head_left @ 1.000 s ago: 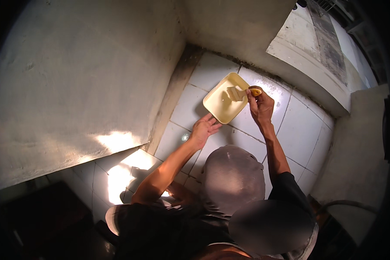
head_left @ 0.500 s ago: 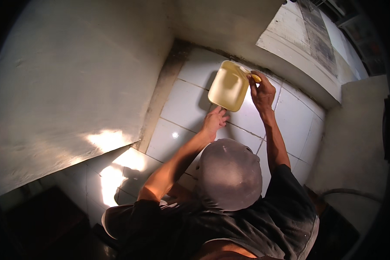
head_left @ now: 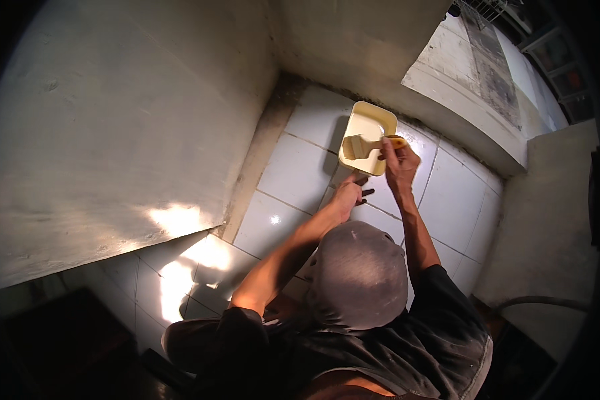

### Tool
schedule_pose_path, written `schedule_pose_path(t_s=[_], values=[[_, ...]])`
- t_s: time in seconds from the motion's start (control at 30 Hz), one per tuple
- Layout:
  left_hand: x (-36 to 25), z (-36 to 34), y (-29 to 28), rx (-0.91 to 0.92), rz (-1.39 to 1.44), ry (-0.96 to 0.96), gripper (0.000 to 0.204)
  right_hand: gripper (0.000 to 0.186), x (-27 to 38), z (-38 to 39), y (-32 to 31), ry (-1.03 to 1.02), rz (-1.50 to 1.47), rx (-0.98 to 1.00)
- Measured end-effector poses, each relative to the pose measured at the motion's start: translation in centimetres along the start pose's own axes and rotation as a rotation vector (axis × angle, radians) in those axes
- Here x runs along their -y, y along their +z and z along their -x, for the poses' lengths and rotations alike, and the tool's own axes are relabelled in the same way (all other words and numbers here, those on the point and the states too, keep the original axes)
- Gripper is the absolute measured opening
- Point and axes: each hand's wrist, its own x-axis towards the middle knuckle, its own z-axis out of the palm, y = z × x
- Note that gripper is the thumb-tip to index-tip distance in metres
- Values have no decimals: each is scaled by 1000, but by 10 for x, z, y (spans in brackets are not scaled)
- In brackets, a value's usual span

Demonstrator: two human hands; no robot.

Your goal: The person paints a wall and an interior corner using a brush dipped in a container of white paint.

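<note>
Tiled flr. (head_left: 290, 170): R hand (head_left: 401, 165) gripped brush (head_left: 360, 147) over tray (head_left: 371, 123); L hand (head_left: 346, 199) nr. rim, hold unclear; brushwork underway, amt. left unseen.

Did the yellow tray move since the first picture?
Yes. Judged against the fixed pale ledge at the upper right, the yellow tray has shifted rightward and slightly up the picture, nearer that ledge.

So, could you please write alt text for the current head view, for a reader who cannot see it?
A person's right hand holds a wide, yellow-handled brush over a pale yellow tray, while the left hand is at the tray's near edge. White tiles lie below; a grey-brown cap and dark shirt show in the lower middle.
</note>
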Motion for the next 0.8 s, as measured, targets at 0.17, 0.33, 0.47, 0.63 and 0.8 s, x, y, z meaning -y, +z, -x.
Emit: schedule_pose_path(t_s=[0.17, 0.33, 0.47, 0.63, 0.8], values=[[-38, 53, -42, 123, -567, -146, 55, 23, 27, -1, -20, 333, -351, -98], [-83, 167, -109, 224, -1479, -75, 35, 29, 22, 14, 11, 672, -710, 72], [-113, 269, -130, 154, -1597, -250, 37, 32, 31, 17, 67, 1000, -977, 331], [-127, 341, -127, -102, -1591, -184, 37, 24, -13, 28, 130, 1099, -1188, 523], [-121, 383, -118, -330, -1342, -206, 44, 20, -19, 18, 172, 704, -661, 394]])
